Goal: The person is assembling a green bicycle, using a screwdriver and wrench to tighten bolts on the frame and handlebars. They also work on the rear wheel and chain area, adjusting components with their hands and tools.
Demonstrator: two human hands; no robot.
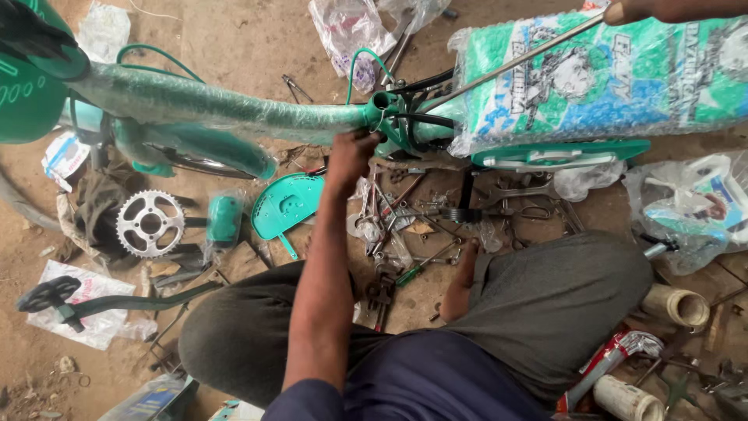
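Lap: the person sits on the dirt floor (pixel 234 47), knees spread, loose tools (pixel 389 273) scattered between them.
Left hand (pixel 351 156): fingers curled around the green bicycle frame (pixel 234 105) near its tube joint.
Right hand (pixel 627 11): at the top edge, closed on a long metal rod (pixel 514 58) slanting down to the joint.
Beside: chainring (pixel 149 223), green chain guard (pixel 287 204).

You're working in soft, even daylight, fairly bright, nothing blown out. Shadows are falling faint and diffuse on the dirt floor (pixel 234 39). Plastic wrap on the green bike frame (pixel 218 105) is catching mild glare. The wide lens is bending the edges; the corners are going soft. The centre is staying sharp, with no motion blur showing.
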